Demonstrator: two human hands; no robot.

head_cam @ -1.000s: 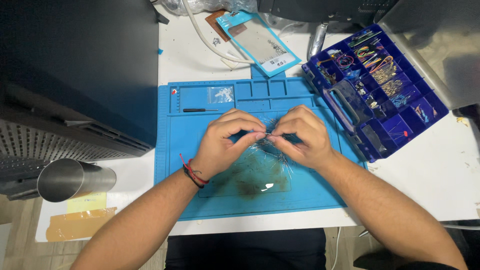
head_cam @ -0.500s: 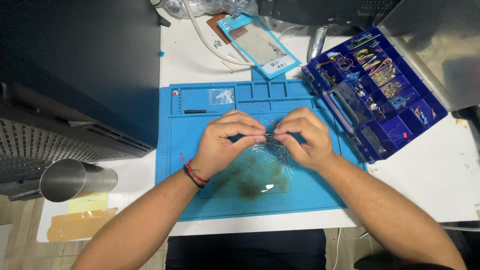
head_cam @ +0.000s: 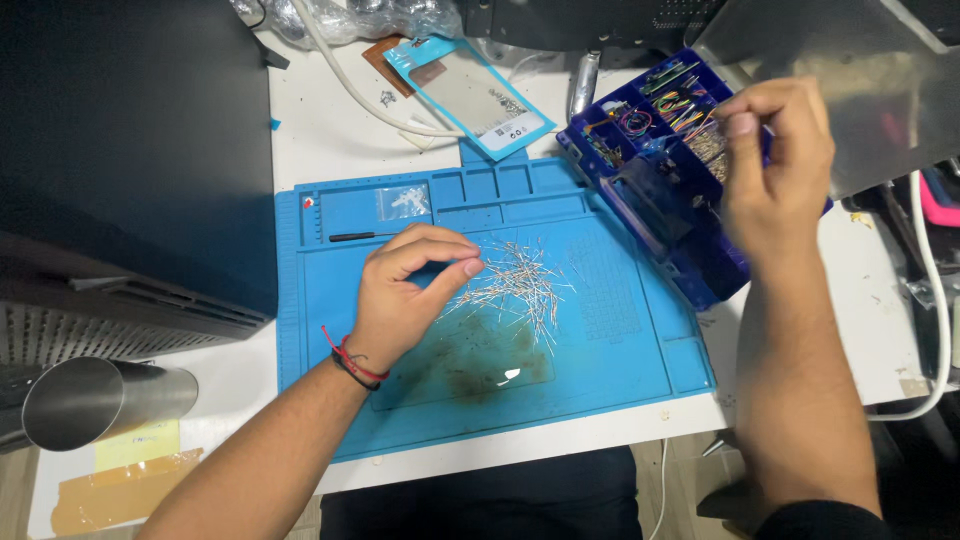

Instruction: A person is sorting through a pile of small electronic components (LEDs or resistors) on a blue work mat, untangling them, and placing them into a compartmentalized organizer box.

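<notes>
- Fingers of left hand [head_cam: 410, 290] curled, thumb and forefinger pinched near-closed at the edge of the pile of thin metal pins [head_cam: 515, 285]; whether a pin sits between them, can't tell.
- Pins scattered on blue work mat [head_cam: 620, 350], just right of those fingertips.
- Right hand [head_cam: 775, 165] raised over blue compartment box [head_cam: 660, 190], fingertips pinched together; held item too small to make out.
- Small black screwdriver [head_cam: 355, 237] on mat, up-left of left hand.
</notes>
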